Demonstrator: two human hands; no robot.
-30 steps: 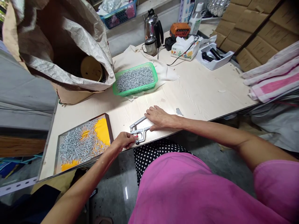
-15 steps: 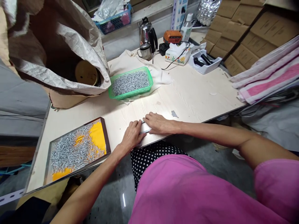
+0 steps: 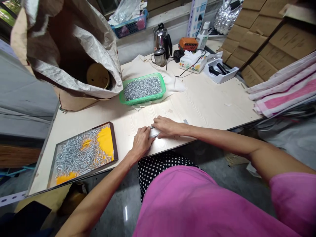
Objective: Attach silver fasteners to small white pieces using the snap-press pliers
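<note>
At the table's front edge, my left hand and my right hand grip a flat, pale silvery bar from its two ends. Fingers lie over its far side, thumbs along the near side. Only the short middle stretch shows, so its full shape and ends are hidden. To the left lies a shallow dark-framed tray with a yellow base, strewn with many small metal screws or pins. Beyond my hands, a green plastic basket is full of similar metal pieces.
A large woven sack stands at the back left, with a round tan piece inside. At the back are a metal kettle, a cup, an orange battery pack, a tissue box and a white tray. Cardboard boxes stand right.
The camera view has shifted slightly, so the surroundings sit a little further right. Both hands keep their grip on the bar, which has barely moved.
</note>
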